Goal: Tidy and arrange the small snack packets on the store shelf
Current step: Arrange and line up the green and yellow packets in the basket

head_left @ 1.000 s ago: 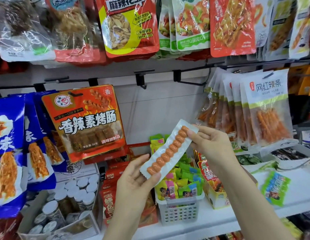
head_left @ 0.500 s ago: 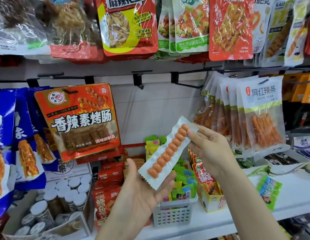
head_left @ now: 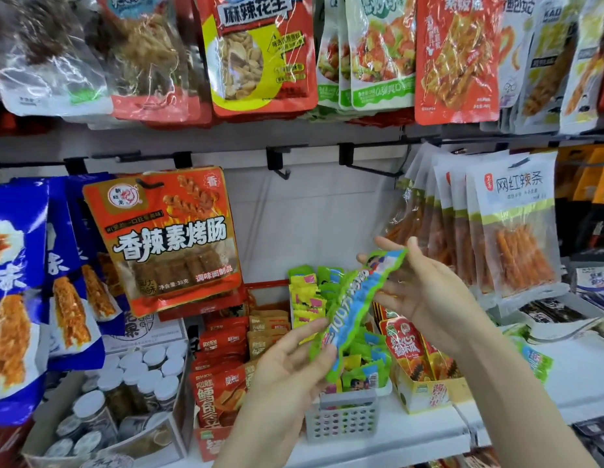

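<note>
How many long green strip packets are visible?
2: the held packet between left hand and right hand above the white basket; the loose packet on the shelf at right. Others may be hidden.

glossy plastic packet (head_left: 354, 305), matt plastic basket (head_left: 341, 420)

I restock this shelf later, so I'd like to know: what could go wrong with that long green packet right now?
1. The long green packet is held only at its ends, by the left hand and right hand; it bends mid-air and could slip.
2. It hangs over the grey basket, heaped with small packets that may spill if it is pushed in.
3. The right hand is close to the hanging white packets, which could get knocked.
</note>
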Demonstrator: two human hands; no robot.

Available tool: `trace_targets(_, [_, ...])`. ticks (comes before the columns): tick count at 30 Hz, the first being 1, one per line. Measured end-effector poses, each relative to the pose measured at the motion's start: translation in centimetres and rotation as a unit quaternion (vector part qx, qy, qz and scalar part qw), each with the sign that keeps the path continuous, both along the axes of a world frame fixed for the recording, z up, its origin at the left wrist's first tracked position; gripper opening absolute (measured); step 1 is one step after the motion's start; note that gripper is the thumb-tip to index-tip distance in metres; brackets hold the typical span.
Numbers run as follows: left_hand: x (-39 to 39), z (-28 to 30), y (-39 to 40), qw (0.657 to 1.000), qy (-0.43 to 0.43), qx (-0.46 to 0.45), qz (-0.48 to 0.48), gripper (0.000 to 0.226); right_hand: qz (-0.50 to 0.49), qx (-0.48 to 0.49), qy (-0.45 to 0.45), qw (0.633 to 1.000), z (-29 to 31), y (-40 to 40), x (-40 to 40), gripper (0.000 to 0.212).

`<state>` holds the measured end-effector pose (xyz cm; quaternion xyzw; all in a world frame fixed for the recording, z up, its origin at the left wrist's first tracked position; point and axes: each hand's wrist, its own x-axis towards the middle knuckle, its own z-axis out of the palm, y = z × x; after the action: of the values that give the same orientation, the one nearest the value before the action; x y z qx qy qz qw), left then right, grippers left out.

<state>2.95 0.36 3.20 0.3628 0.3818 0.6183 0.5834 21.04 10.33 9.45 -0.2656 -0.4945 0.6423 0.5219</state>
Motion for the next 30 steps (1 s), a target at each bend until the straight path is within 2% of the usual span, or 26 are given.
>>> trace_targets(2, [-0.2, 0.1, 0.0, 0.993, 0.098, 0.037, 0.048, 0.043, 0.043, -0.016, -0.039, 0.998, 0.8, 0.0, 1.1, 0.055])
trace_targets(5, [-0.6, 0.5, 0.7, 0.979, 0.176, 0.057, 0.089, 0.037, 0.041, 0.035, -0.158, 0.986, 2.3, 0.3, 1.8, 0.053])
trace_targets(7, [-0.8, 1.2, 1.5, 0.973, 0.203, 0.06, 0.097, 0.038, 0.003, 0.078, -0.238, 0.968, 3.5, 0.8, 1.9, 0.04])
trace_targets(9, [-0.8, 1.5, 2.7, 0.967, 0.221, 0.056, 0.11, 0.039, -0.01, 0.079, -0.285, 0.955, 4.5, 1.5, 1.8, 0.019])
trace_targets(10, [-0.9, 1.7, 3.3, 0.966, 0.224, 0.05, 0.116, 0.04, -0.01, 0.066, -0.29, 0.955, 5.0, 1.8, 1.8, 0.009])
trace_targets(13, [-1.3, 2.0, 5.7, 0.961, 0.244, 0.03, 0.124, 0.046, -0.042, 0.046, -0.292, 0.954, 5.1, 3.4, 1.7, 0.009])
trace_targets(15, [-1.8, 2.1, 7.7, 0.949, 0.287, 0.033, 0.128, 0.049, -0.091, 0.038, -0.265, 0.959, 5.0, 4.6, 1.6, 0.013])
trace_targets(17, [-2.5, 2.1, 10.2, 0.928, 0.342, 0.037, 0.146, 0.048, -0.175, 0.056, -0.272, 0.945, 4.6, 6.1, 1.5, 0.017])
trace_targets(20, [-3.2, 1.8, 14.5, 0.869, 0.461, 0.062, 0.172, 0.036, -0.286, 0.114, -0.348, 0.886, 3.3, 8.8, 1.7, 0.028])
trace_targets(22, [-2.8, 1.6, 17.5, 0.821, 0.538, 0.098, 0.164, 0.037, -0.317, 0.14, -0.359, 0.866, 2.7, 10.4, 1.5, 0.032])
trace_targets(25, [-1.7, 1.6, 21.6, 0.763, 0.635, 0.097, 0.071, 0.055, -0.334, 0.165, -0.371, 0.85, 2.0, 12.6, 1.1, 0.025])
trace_targets(28, [-1.2, 0.7, 24.3, 0.663, 0.746, 0.058, 0.004, 0.067, -0.35, 0.182, -0.398, 0.828, 1.3, 14.3, 0.2, 0.015])
trace_targets(30, [-1.4, -0.1, 24.8, 0.636, 0.771, 0.04, -0.017, 0.065, -0.352, 0.194, -0.427, 0.81, 1.0, 15.1, -0.5, 0.017])
